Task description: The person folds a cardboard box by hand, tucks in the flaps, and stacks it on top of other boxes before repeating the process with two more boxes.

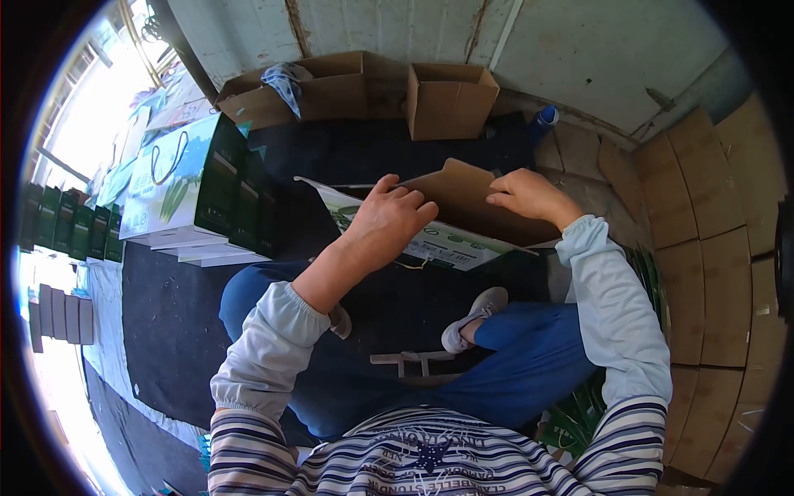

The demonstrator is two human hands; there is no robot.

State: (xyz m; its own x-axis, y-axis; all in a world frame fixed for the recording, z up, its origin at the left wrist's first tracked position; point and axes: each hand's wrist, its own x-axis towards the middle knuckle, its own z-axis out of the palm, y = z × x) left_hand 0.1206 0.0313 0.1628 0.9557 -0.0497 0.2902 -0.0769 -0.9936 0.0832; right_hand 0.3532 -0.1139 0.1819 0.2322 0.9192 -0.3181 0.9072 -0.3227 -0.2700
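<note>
A printed carton, white and green outside and brown inside, stands open at the top in front of me. A cord handle hangs on its near wall. My left hand lies over the carton's near edge at the left, its fingers bent and closed; the thumb is hidden. At the right, my right hand pinches the edge of the raised brown flap between thumb and fingers. The carton's bottom and most of its inside are out of sight behind the near wall and my hands.
Finished-looking printed boxes with cord handles stand in a row at the left. Two brown cartons, one with a cloth over its rim, sit by the back wall. Stacked brown cartons line the right. A blue roll stands behind.
</note>
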